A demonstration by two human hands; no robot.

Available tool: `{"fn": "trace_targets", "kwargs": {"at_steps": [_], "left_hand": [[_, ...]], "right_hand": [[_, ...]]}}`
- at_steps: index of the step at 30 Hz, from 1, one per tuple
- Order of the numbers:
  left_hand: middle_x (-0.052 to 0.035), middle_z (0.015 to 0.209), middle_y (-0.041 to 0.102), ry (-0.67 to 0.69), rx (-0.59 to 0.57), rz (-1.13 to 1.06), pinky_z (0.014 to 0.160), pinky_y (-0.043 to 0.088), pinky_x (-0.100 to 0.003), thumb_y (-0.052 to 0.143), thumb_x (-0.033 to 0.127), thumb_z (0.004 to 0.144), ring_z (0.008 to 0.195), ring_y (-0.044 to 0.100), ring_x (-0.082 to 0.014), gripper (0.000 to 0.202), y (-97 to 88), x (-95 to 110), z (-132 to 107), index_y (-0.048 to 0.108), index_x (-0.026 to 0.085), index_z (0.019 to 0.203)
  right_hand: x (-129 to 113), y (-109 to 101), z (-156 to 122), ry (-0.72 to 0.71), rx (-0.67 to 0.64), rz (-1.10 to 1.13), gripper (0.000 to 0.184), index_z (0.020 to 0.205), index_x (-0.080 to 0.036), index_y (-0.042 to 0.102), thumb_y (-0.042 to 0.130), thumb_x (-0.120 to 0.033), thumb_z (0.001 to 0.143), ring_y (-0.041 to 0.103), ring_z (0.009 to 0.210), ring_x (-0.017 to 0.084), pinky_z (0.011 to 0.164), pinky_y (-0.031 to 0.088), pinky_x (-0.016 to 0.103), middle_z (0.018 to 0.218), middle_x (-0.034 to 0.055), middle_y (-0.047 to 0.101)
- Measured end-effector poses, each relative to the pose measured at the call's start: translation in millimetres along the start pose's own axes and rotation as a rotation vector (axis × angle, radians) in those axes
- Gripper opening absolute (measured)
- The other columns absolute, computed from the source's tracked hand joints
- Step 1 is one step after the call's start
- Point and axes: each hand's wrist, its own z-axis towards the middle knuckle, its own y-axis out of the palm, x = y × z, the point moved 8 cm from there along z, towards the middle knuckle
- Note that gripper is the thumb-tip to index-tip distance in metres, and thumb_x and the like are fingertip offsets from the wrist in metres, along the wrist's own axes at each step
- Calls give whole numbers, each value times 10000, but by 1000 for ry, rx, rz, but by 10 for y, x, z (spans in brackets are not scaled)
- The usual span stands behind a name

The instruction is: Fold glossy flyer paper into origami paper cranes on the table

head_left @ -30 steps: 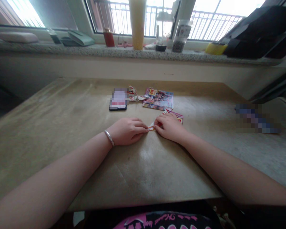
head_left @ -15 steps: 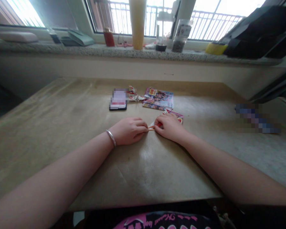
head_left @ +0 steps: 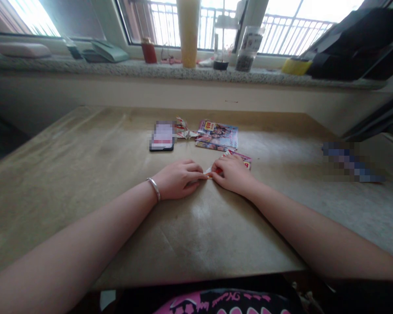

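Note:
My left hand (head_left: 180, 179) rests low on the table with its fingers pressed together, the fingertips pinching the left end of a folded piece of colourful printed paper (head_left: 245, 160). Over the rest of that paper lies my right hand (head_left: 232, 172), thumb and fingers closed on it, hiding most of its folds. A red-and-white part and a purple corner with yellow print stick out behind the right hand. Just beyond are a stack of printed leaflets (head_left: 221, 135) and, left of it, a folded red-and-white paper shape (head_left: 184, 130).
A phone (head_left: 161, 136) lies left of the folded shape. On the table's right side is a blurred bluish item (head_left: 352, 162). Behind the table (head_left: 85, 165), the stone windowsill (head_left: 118, 69) bears a red jar (head_left: 149, 51), clear containers (head_left: 246, 50) and a black bag (head_left: 347, 48).
My left fingertips have slid slightly right along the paper's edge, closer to my right thumb. My right hand holds its place.

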Motion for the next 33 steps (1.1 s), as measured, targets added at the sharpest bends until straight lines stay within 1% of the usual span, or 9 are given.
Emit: {"fn": "trace_targets", "kwargs": {"at_steps": [7, 18, 27, 33], "left_hand": [[-79, 1010, 647, 14, -20, 36, 806, 483, -314, 474, 184, 859, 897, 563, -188, 296, 1, 13, 9, 637, 184, 1107], [-63, 1038, 663, -1, -41, -23, 848, 484, -313, 456, 149, 852, 932, 574, -177, 266, -42, 9, 19, 655, 186, 1026], [-59, 1039, 675, -17, -65, -71, 880, 486, -313, 467, 135, 828, 946, 593, -183, 271, -72, 4, 6, 668, 173, 1006], [-42, 1036, 691, -47, -111, -39, 856, 498, -295, 471, 144, 820, 933, 611, -178, 275, -108, -29, -33, 688, 189, 984]], "right_hand": [[-4, -5, 1, -2, 7, -3, 161, 768, -198, 637, 544, -320, 819, 562, 880, 222, 828, 313, 367, 862, 50, 687], [7, -1, 0, -3, 0, 0, 167, 777, -199, 639, 551, -333, 822, 558, 888, 226, 834, 310, 369, 872, 57, 684], [17, 21, -2, -13, 7, -3, 164, 787, -200, 636, 538, -325, 828, 570, 883, 226, 825, 309, 364, 873, 45, 692], [30, 18, -9, -5, 9, 12, 168, 783, -202, 635, 547, -338, 826, 563, 886, 229, 826, 307, 364, 872, 47, 689]]}}
